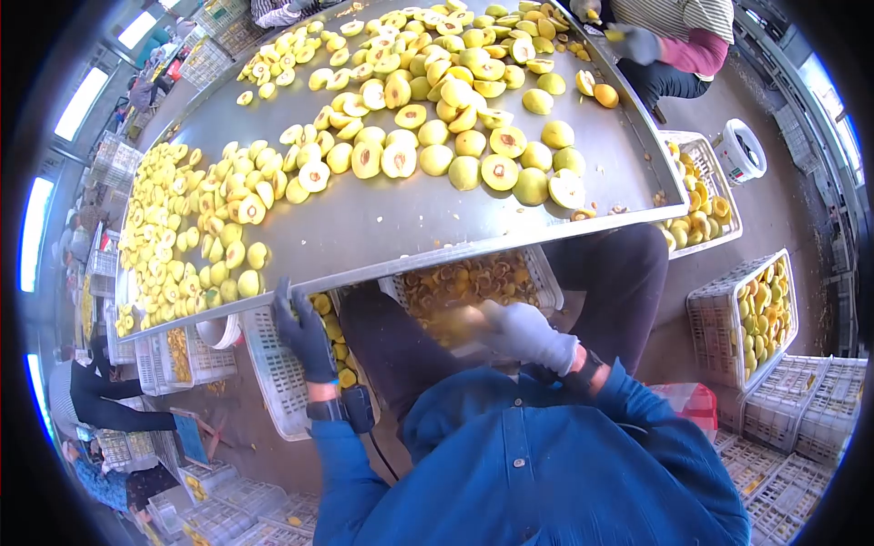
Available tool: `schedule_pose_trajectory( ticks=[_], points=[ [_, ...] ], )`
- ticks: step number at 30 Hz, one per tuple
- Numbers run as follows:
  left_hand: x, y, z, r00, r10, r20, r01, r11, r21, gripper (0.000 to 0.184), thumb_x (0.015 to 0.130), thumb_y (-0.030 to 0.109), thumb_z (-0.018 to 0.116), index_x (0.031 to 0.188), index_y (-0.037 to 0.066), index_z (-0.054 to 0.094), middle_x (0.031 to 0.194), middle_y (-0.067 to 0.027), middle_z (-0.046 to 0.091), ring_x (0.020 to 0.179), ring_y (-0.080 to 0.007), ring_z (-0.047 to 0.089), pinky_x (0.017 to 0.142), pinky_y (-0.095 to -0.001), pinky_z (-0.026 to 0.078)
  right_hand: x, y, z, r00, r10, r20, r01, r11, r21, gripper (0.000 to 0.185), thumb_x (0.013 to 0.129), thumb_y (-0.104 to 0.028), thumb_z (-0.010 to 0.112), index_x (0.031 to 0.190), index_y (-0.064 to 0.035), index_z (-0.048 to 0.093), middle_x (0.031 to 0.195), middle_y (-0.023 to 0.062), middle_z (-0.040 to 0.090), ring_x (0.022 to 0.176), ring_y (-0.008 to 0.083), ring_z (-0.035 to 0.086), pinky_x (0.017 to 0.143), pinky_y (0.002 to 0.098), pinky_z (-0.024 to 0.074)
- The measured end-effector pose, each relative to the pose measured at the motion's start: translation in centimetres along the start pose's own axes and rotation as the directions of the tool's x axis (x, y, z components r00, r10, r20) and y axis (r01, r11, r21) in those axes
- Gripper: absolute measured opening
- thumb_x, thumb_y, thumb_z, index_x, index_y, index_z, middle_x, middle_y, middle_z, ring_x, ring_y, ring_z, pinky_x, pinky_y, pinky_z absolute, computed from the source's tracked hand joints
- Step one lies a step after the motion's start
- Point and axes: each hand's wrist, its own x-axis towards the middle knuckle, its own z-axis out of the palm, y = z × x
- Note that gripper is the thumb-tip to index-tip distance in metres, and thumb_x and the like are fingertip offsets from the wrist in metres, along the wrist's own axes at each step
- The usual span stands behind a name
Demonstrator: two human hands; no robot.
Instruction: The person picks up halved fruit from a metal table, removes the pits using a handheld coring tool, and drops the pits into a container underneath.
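Observation:
My left hand (306, 338), in a dark grey glove, has its fingers stretched out at the near edge of the metal table (391, 238). Nothing shows in it. My right hand (530, 335), in a pale glove, is over a crate of brown-orange scraps (482, 278) between my knees. Its fingers look closed, and a tan blur at their tips hides what they hold. Many halved yellow peaches (366, 159) lie on the table, several cut side up with red-brown pits showing. Their rows run from the far right to a dense heap at the left.
Beside my left leg stands a white crate with peaches (280, 382). To the right are two crates of peach halves (696, 205) (765, 314), a white bucket (742, 150) and stacked crates (801, 396). A gloved co-worker (669, 45) sits at the table's far right.

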Motion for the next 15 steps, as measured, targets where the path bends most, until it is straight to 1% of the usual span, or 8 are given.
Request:
schedule_pose_trajectory(
  ticks=[3, 6, 7, 8, 9, 12, 14, 15],
  points=[
    [5.3, 4.9, 5.3, 0.957, 0.287, 0.053, -0.286, 0.958, -0.029, 0.033, 0.094, 0.016, 0.06, 0.125, 0.004, 0.061, 0.121, -0.0161, 0.064, 0.113, -0.0328, 0.059, 0.097, -0.0419, 0.045, -0.6, 1.4, 1.2, 0.999, 0.006, 0.052, -0.004, 0.999, -0.049, 0.028, 0.092, -0.037, 0.06, 0.099, -0.0099, 0.054, 0.066, 0.0161, 0.065, 0.063, 0.0396, 0.066, 0.058, 0.0491, 0.052],
    [10.8, 7.2, 13.5, 0.801, 0.59, 0.102, -0.597, 0.8, 0.063, 0.043, 0.09, 0.022, 0.064, 0.13, 0.007, 0.057, 0.131, -0.0146, 0.058, 0.125, -0.0323, 0.051, 0.105, -0.0457, 0.038, -0.8, -0.4, -1.6, 0.983, 0.132, 0.126, -0.143, 0.986, 0.087, 0.029, 0.092, -0.037, 0.061, 0.099, -0.0098, 0.054, 0.066, 0.0156, 0.065, 0.064, 0.0389, 0.066, 0.059, 0.048, 0.0527],
    [12.0, 8.0, 15.9, 0.791, 0.583, 0.183, -0.61, 0.773, 0.173, 0.049, 0.089, 0.024, 0.065, 0.133, 0.008, 0.054, 0.135, -0.0142, 0.054, 0.13, -0.0323, 0.045, 0.107, -0.0479, 0.034, -1.0, 0.5, -0.8, 0.968, 0.206, 0.143, -0.23, 0.957, 0.176, 0.028, 0.091, -0.035, 0.062, 0.099, -0.0097, 0.054, 0.068, 0.0169, 0.064, 0.066, 0.0398, 0.065, 0.06, 0.0485, 0.052],
    [13.0, 8.4, 18.1, 0.781, 0.566, 0.262, -0.623, 0.731, 0.277, 0.054, 0.087, 0.027, 0.065, 0.136, 0.008, 0.052, 0.14, -0.0138, 0.05, 0.134, -0.0323, 0.04, 0.11, -0.0501, 0.03, -1.2, 0.9, -0.9, 0.971, 0.212, 0.107, -0.226, 0.963, 0.147, 0.027, 0.091, -0.035, 0.062, 0.099, -0.0097, 0.054, 0.068, 0.0175, 0.064, 0.067, 0.0403, 0.065, 0.06, 0.0489, 0.0516],
    [13.7, 7.9, 20.3, 0.746, 0.574, 0.337, -0.66, 0.705, 0.259, 0.061, 0.085, 0.031, 0.065, 0.139, 0.009, 0.048, 0.137, -0.0147, 0.049, 0.133, -0.0347, 0.038, 0.111, -0.0527, 0.028, -1.3, 1.2, -1.0, 0.974, 0.217, 0.071, -0.224, 0.967, 0.118, 0.027, 0.091, -0.035, 0.062, 0.099, -0.0097, 0.054, 0.069, 0.018, 0.063, 0.067, 0.0409, 0.064, 0.061, 0.0492, 0.0511],
    [13.2, 6.5, 24.1, 0.697, 0.526, 0.487, -0.666, 0.726, 0.169, 0.062, 0.082, 0.027, 0.067, 0.138, 0.009, 0.049, 0.126, -0.0146, 0.051, 0.126, -0.0361, 0.043, 0.11, -0.0516, 0.03, -1.6, 2.7, -1.5, 0.973, 0.229, -0.004, -0.227, 0.966, 0.119, 0.025, 0.091, -0.033, 0.062, 0.101, -0.0104, 0.056, 0.072, 0.0205, 0.062, 0.071, 0.0431, 0.063, 0.062, 0.0506, 0.0493],
    [12.1, 6.9, 23.4, 0.667, 0.645, 0.374, -0.699, 0.715, 0.014, 0.063, 0.078, 0.015, 0.071, 0.137, 0.009, 0.05, 0.116, -0.0134, 0.05, 0.117, -0.0361, 0.045, 0.104, -0.0489, 0.037, -1.7, 3.2, -2.0, 0.967, 0.252, -0.024, -0.246, 0.958, 0.149, 0.025, 0.09, -0.031, 0.063, 0.103, -0.0105, 0.057, 0.074, 0.0209, 0.063, 0.072, 0.0432, 0.064, 0.063, 0.05, 0.0498],
    [11.6, 6.9, 22.9, 0.7, 0.617, 0.36, -0.621, 0.775, -0.121, 0.062, 0.077, 0.013, 0.071, 0.135, 0.008, 0.052, 0.115, -0.0136, 0.051, 0.114, -0.0354, 0.048, 0.103, -0.0478, 0.039, -1.6, 3.1, -2.2, 0.969, 0.241, -0.06, -0.224, 0.953, 0.206, 0.027, 0.089, -0.03, 0.064, 0.106, -0.0099, 0.058, 0.075, 0.0215, 0.063, 0.074, 0.0432, 0.064, 0.064, 0.0496, 0.0502]
  ],
)
